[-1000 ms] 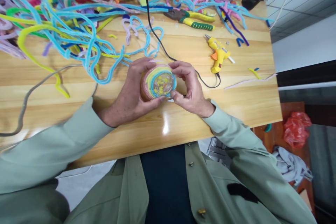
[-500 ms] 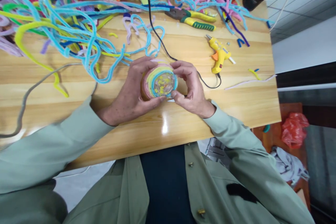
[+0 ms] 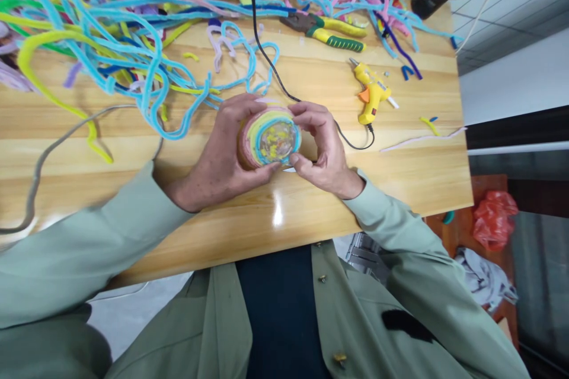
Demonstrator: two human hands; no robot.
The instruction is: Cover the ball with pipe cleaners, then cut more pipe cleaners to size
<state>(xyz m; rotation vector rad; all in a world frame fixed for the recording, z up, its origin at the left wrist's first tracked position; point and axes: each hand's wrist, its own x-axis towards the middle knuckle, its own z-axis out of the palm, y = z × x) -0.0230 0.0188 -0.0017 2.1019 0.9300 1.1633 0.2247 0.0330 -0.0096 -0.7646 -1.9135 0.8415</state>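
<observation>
Between my two hands is a round, clear-ended container wrapped in pipe cleaners [image 3: 253, 137], with pink, yellow and blue rings. Its see-through end, with yellow bits showing, faces up toward me. My left hand [image 3: 224, 151] is closed around its left side, thumb along the lower edge. On the right, my right hand [image 3: 322, 151] grips the blue rim with fingers above and thumb below. A small white sliver of something [image 3: 289, 170] shows under the right thumb; I cannot make out what it is.
A yellow glue gun [image 3: 371, 90] lies to the right, its cord running behind my right hand. Green-and-yellow pliers [image 3: 324, 31] lie farther back. A heap of loose pipe cleaners [image 3: 120, 47] covers the back left. A black cable [image 3: 254, 9] and grey cable [image 3: 40, 174] cross the wooden table [image 3: 240, 231].
My view has shifted very slightly. Both hands keep the same hold on the wrapped container, and nothing on the table has visibly been moved.
</observation>
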